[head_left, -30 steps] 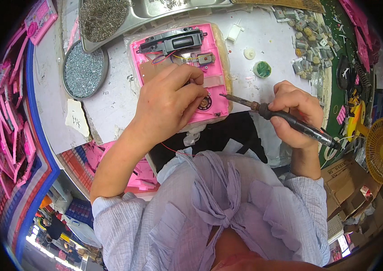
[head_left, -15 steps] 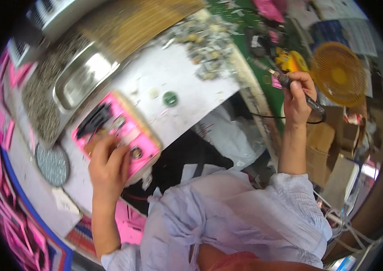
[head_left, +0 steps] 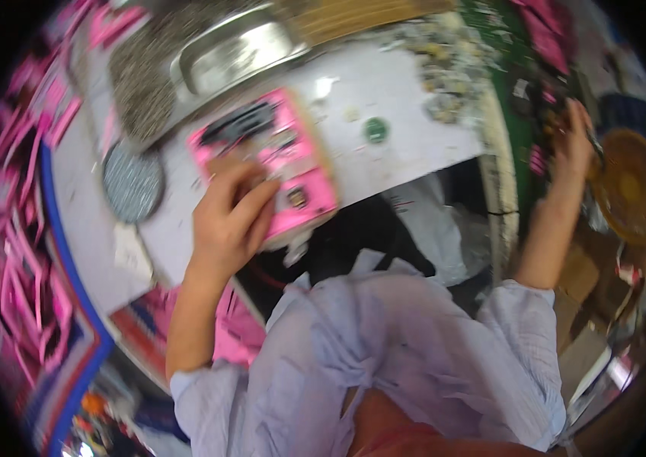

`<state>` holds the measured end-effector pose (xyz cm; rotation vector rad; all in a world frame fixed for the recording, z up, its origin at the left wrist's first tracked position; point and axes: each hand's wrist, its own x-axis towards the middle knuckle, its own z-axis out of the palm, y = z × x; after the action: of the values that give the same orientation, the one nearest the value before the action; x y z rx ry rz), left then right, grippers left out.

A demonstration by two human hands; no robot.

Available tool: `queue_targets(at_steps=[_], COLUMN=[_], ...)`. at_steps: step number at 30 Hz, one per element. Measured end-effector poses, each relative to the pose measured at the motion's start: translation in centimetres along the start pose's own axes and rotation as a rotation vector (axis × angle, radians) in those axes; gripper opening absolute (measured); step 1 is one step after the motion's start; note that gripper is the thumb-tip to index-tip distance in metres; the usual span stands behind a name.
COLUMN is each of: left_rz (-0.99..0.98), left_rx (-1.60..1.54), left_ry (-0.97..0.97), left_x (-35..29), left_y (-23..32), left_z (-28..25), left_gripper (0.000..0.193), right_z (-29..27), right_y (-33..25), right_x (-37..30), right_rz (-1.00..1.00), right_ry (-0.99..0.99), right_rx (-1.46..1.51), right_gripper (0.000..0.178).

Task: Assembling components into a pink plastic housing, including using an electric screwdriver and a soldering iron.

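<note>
Head view: the right hand (head_left: 573, 137), which held a soldering iron beside the pink case (head_left: 292, 221) a second earlier, is now at the far right, near the yellow fan (head_left: 631, 186). A dark shape (head_left: 596, 154) lies against its fingers; blur hides whether this is the iron, and whether the grip is closed cannot be told. No tool tip is therefore at the case, and the left hand (head_left: 235, 202) alone attends to it.

The case lies open on the white table (head_left: 414, 148), slightly turned. The left thumb and fingers come close together over its near left part; whether they pinch anything cannot be told, as they cover that area. The black part (head_left: 239, 123) and the round part (head_left: 296, 197) remain visible inside.

Surroundings: the metal tray (head_left: 235, 57) lies beyond the case, the dish (head_left: 132, 183) of small metal pieces to its left, and the green pot (head_left: 375, 130) to its right. A heap of small parts (head_left: 445, 72) occupies the far right of the table.
</note>
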<state>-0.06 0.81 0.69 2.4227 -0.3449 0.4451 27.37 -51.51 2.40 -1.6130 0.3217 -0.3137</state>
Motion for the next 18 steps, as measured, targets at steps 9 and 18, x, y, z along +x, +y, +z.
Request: queue_targets(at_steps=[9, 18], left_rz=[-0.103, -0.090], left_rx=[0.056, 0.065], left_ry=[0.094, 0.103], left_x=[-2.1, -1.7], left_y=[0.2, 0.0], left_z=[-0.4, -0.1], left_gripper=[0.034, 0.029], right_z=[13.7, 21.7], right_y=[-0.4, 0.3], right_x=[-24.5, -29.9], right_rz=[-0.413, -0.914], right_ry=[-0.817, -1.047], right_rx=[-0.351, -0.580], right_gripper=[0.024, 0.020])
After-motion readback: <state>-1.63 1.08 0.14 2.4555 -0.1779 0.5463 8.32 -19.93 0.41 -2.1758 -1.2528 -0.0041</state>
